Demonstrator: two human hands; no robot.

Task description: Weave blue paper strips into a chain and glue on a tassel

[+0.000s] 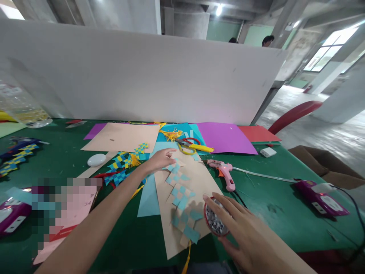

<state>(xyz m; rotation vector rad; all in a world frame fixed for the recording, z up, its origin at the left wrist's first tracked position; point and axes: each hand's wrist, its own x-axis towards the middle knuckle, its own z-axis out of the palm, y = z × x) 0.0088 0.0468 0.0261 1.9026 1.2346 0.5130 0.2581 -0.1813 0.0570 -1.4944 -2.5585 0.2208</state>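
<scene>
A chain of woven paper pieces (pixel 182 196) in light blue and beige lies down the middle on a beige paper sheet (pixel 199 171), with a yellow tassel (pixel 186 260) at its near end. My left hand (pixel 161 160) rests at the chain's far end, thumb and fingers curved and apart; whether it touches the paper is hard to tell. My right hand (pixel 239 224) grips a round red-rimmed container (pixel 215 217) over the right edge of the sheet. Small black and white pieces, looking like googly eyes, fill it.
A pink glue gun (pixel 225 171) lies right of the sheet, its cord near a purple power strip (pixel 321 199). Scissors (pixel 188 144) and a yellow-handled cutter (pixel 201 147) lie beyond. Finished-looking woven chains (pixel 122 161) are at left. A white board (pixel 142 76) stands behind the table.
</scene>
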